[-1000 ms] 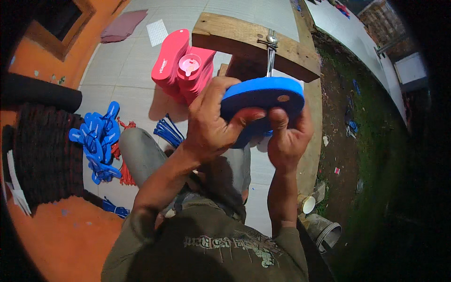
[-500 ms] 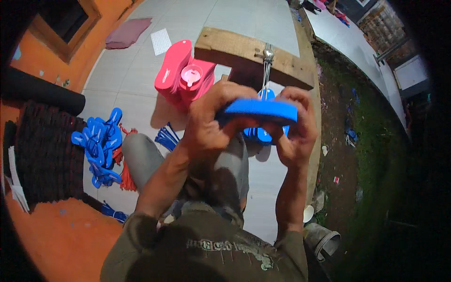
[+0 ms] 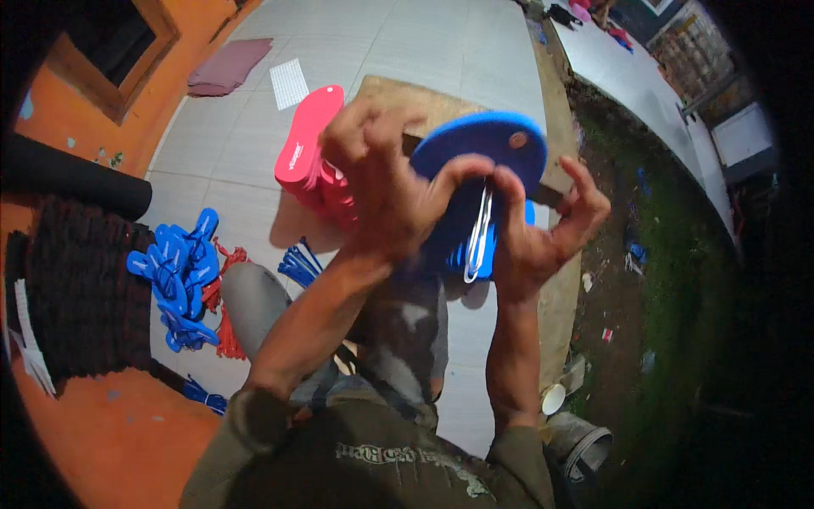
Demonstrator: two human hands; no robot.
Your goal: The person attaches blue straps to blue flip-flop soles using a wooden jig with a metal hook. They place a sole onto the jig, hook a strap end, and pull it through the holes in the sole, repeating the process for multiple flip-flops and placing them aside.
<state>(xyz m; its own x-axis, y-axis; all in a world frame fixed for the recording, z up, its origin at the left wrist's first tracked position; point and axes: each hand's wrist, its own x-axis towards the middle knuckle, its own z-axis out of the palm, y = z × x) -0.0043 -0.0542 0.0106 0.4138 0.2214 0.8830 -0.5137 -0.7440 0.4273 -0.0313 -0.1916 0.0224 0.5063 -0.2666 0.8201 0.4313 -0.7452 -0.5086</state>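
A blue flip-flop sole [image 3: 475, 136] with a round hole near its end is tilted up against the wooden beam [image 3: 407, 93]. The thumbs of my left hand [image 3: 390, 178] and right hand [image 3: 538, 229] press side by side on its face. My other fingers are spread apart, off to either side of it and blurred by motion. Just below the thumbs a bright metal wire prong [image 3: 478, 246] sticks out toward me. I cannot tell whether it passes through the sole. More blue soles [image 3: 530, 216] show partly behind my right hand.
Pink soles [image 3: 307, 140] stand stacked left of the beam. Blue flip-flops [image 3: 174, 263], red straps [image 3: 229, 327] and blue straps [image 3: 298, 263] lie on the tiled floor. A black stack [image 3: 76, 288] stands by the orange wall. A bucket [image 3: 588, 445] sits at lower right.
The sole, gripped edge-on in both hands before, is now turned with its face toward me. My fingers have spread off it and both thumbs press on its middle.
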